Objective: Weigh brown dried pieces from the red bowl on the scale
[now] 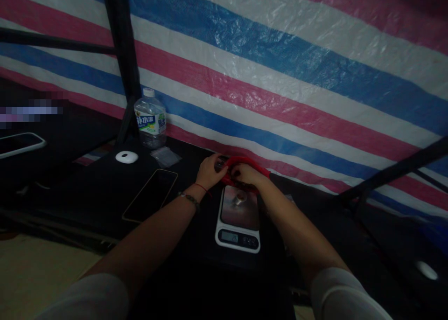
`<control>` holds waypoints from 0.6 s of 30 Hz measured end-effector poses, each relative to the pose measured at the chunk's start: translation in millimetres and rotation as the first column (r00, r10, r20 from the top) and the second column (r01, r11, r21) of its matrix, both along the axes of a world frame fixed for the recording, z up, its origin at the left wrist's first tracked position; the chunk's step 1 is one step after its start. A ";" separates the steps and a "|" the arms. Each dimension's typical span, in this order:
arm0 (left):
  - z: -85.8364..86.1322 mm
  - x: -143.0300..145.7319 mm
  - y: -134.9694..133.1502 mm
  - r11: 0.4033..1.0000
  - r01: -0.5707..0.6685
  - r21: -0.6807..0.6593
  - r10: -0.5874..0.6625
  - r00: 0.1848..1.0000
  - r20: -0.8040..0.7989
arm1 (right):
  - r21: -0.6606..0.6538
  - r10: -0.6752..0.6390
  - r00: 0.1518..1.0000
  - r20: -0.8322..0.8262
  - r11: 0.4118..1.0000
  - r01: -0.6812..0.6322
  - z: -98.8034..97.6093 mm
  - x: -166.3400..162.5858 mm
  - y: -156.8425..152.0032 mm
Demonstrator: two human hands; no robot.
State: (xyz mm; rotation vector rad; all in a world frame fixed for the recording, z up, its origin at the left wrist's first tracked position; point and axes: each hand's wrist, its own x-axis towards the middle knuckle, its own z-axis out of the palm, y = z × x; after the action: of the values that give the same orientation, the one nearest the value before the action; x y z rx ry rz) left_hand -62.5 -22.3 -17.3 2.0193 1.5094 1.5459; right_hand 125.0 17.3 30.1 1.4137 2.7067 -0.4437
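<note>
Both my hands reach to the far edge of a dark table, against a striped tarp. My left hand (210, 170) has its fingers curled on the left end of a red container (250, 163) and something dark in it. My right hand (245, 174) rests with fingers bent over the red container's front edge; what it grips is hidden. Just in front of the hands lies a white kitchen scale (238, 217) with a small round metal piece (240, 198) on its shiny plate and a lit display.
A phone (150, 195) lies flat left of the scale. Behind it are a white puck-shaped object (126, 157), a small clear bag (166, 156) and a water bottle (150, 118). Black frame bars cross at the left and right. Another phone (19, 143) lies at far left.
</note>
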 end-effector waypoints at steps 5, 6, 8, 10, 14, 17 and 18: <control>-0.7 0.4 0.6 1.000 -0.002 0.009 0.002 1.000 -0.013 | -0.030 0.041 0.999 -0.015 0.999 -0.042 -2.7 4.7 4.3; -0.9 0.4 0.7 1.000 -0.001 0.010 0.001 1.000 -0.015 | -0.028 0.029 1.000 0.003 0.999 -0.029 -2.5 4.4 4.3; -1.1 0.4 0.8 1.000 -0.005 0.010 0.005 1.000 -0.019 | 0.004 -0.011 0.999 0.040 1.000 0.011 -1.7 3.2 4.1; -1.4 0.2 1.0 1.000 -0.013 0.006 0.013 1.000 -0.020 | 0.037 -0.033 0.998 0.058 0.999 0.031 -0.5 2.0 3.9; -1.8 0.2 1.6 1.000 -0.001 -0.005 0.001 1.000 -0.003 | 0.092 -0.024 0.998 0.052 0.996 0.019 2.5 2.6 3.9; -2.5 0.5 2.4 1.000 0.002 0.001 -0.002 1.000 0.001 | 0.157 -0.027 0.997 0.070 0.988 0.016 4.8 4.9 3.2; -2.7 0.6 2.7 1.000 0.002 0.004 -0.002 1.000 0.001 | 0.178 -0.030 0.997 0.076 0.984 0.016 5.5 5.9 2.6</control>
State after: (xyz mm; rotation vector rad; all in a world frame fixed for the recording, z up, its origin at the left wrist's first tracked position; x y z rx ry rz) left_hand -62.0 -19.7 -20.1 2.0207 1.5050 1.5505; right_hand 130.9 20.0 35.5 1.4706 2.7274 -0.1478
